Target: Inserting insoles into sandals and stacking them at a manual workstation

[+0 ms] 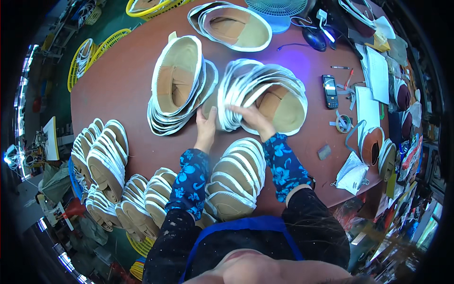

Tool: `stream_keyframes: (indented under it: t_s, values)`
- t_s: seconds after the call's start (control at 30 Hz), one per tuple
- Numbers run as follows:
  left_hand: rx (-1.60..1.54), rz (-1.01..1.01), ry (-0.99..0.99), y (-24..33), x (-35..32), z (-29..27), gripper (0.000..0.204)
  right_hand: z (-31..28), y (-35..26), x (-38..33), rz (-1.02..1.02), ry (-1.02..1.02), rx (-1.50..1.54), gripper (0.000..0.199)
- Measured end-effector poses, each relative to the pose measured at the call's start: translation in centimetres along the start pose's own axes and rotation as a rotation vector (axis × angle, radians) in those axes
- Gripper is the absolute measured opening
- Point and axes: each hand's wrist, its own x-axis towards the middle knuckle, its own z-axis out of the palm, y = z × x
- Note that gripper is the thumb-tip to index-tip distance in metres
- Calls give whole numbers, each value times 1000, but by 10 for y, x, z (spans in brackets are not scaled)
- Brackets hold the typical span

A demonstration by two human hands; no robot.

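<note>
A fanned stack of tan shoe uppers [288,109] with white edging lies before me, its left layers smeared by motion. My right hand [254,118] has its fingers curled over the white edges of these layers. My left hand [206,128] is at the stack's left side, thumb and fingers around a blurred tan upper; its fingertips are partly hidden. Just left of that hand stands another stack of uppers [177,75], opening upward. A smaller stack [229,28] rests farther back.
Stacked tan pieces with white edging [236,175] lie near my body, with more [109,156] along the table's left edge. At right are a handheld scanner [330,92], a tape roll [344,123] and papers [368,109]. A fan [276,9] and a mouse [314,39] stand at the back.
</note>
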Motion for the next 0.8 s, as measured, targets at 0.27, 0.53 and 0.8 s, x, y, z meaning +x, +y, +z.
stream_keyframes:
  t_s: [0.27, 0.53, 0.8]
  values:
    - [-38, 32, 119, 3, -33, 9, 24, 18, -5, -56, 218, -97, -91, 49]
    - [-66, 275, 111, 121, -23, -3, 31, 119, -99, -59, -511, 20, -632, 25]
    - [665, 379, 204, 149, 94, -130, 50, 235, -106, 80, -260, 98, -1052, 41]
